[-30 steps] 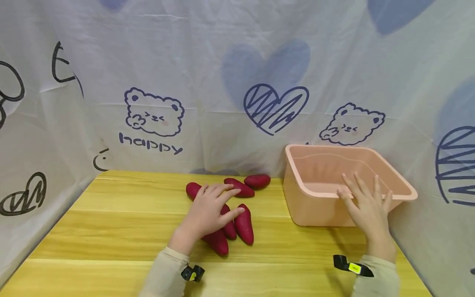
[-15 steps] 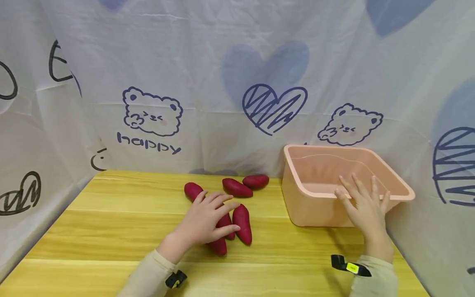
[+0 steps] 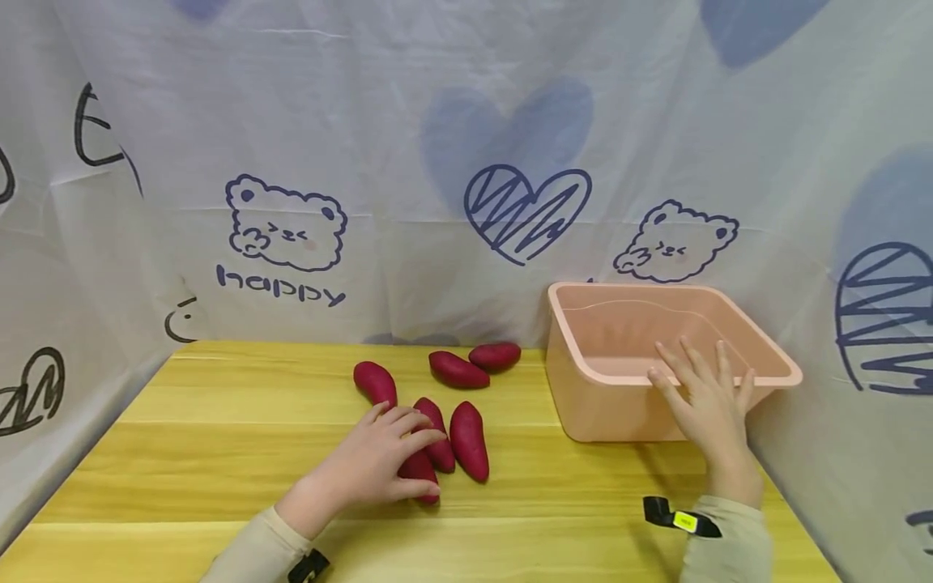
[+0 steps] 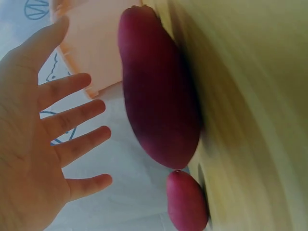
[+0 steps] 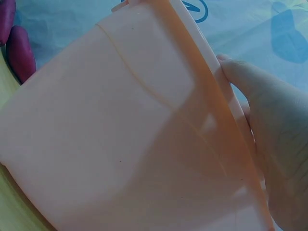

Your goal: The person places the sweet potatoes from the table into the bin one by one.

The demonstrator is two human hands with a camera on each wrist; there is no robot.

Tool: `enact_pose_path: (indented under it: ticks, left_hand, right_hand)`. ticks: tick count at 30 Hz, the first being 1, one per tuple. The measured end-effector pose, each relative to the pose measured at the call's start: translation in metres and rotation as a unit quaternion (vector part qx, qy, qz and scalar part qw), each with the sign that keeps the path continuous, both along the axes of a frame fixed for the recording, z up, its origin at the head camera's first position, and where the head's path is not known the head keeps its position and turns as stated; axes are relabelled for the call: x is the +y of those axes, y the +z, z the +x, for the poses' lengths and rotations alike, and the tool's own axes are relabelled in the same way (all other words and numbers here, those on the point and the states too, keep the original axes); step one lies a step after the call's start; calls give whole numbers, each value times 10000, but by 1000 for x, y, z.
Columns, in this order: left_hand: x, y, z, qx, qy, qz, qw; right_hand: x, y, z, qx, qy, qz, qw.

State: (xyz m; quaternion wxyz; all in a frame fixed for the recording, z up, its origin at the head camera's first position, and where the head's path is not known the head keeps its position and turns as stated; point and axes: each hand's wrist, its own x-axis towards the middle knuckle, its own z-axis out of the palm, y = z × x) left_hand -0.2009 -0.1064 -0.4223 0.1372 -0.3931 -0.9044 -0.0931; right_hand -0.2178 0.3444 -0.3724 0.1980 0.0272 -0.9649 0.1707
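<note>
My left hand (image 3: pixel 375 457) hovers over a group of purplish-red sweet potatoes (image 3: pixel 470 441), its fingers spread and partly covering two of them. Close below the palm lies a large sweet potato (image 4: pixel 159 91), apart from the fingertips in the left wrist view. A smaller-looking sweet potato (image 4: pixel 187 199) shows at its far end. The right hand (image 3: pixel 703 405) rests at the near rim of a peach plastic bin (image 3: pixel 612 409), fingers extended and fanned. In the right wrist view the thumb of this hand (image 5: pixel 269 110) lies against the bin's rim.
Two more sweet potatoes, a left one (image 3: pixel 458 370) and a right one (image 3: pixel 495 357), lie near the table's back edge. Behind the wooden table (image 3: pixel 182 453) hangs a white printed cloth (image 3: pixel 408 267), which also closes off both sides.
The left hand has drawn back to the left and toward me, uncovering more of the middle sweet potatoes. My right hand stays at the bin. The head view has turned slightly right.
</note>
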Motion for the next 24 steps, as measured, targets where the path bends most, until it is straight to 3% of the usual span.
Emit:
enact_pose_path:
  ticks: [11, 24]
  left_hand:
    - [-6, -12, 2, -672, -2, -312, 9973]
    - [-11, -18, 2, -527, -171, -404, 9976]
  right_hand:
    - [-1, 1, 0, -35, -53, -21, 10000]
    - [-2, 0, 0, 8, -69, -70, 10000]
